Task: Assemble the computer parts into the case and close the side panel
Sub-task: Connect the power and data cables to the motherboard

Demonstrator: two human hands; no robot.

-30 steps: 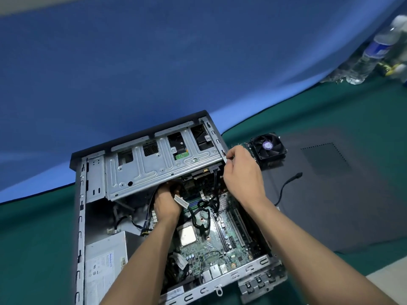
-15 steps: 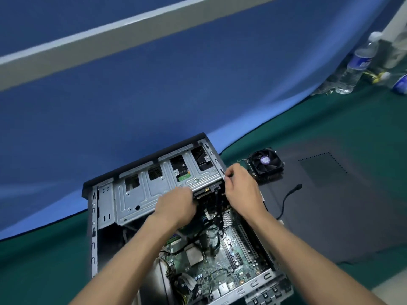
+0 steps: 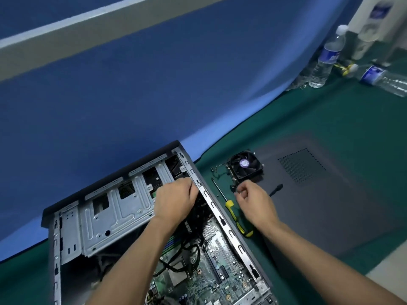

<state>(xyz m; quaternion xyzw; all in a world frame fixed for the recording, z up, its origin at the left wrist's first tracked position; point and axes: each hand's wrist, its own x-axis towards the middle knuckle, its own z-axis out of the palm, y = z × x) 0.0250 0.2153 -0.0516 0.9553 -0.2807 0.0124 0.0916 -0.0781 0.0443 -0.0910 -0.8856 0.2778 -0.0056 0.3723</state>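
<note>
Head view: your left hand point(image 3: 176, 203) grips the drive cage point(image 3: 114, 219) edge inside the computer case point(image 3: 222, 219); your right hand point(image 3: 255, 203), beside the case, pinches something too small to tell.

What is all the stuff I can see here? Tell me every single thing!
Computer case: one, grey metal, lying open at lower left.
Drive cage: one, silver, inside the case's far end.
Motherboard: one, green, inside the case.
Cooler fan: one, black, on the cloth right of the case.
Screwdriver: one, yellow handle, between case and side panel.
Side panel: one, dark grey, flat at right.
Water bottles: one standing, one lying, clear, far right.
Tablecloth: one, green.
Backdrop: one, blue.
Left hand: at the case's right edge.
Right hand: pinching something small near the fan.
</note>
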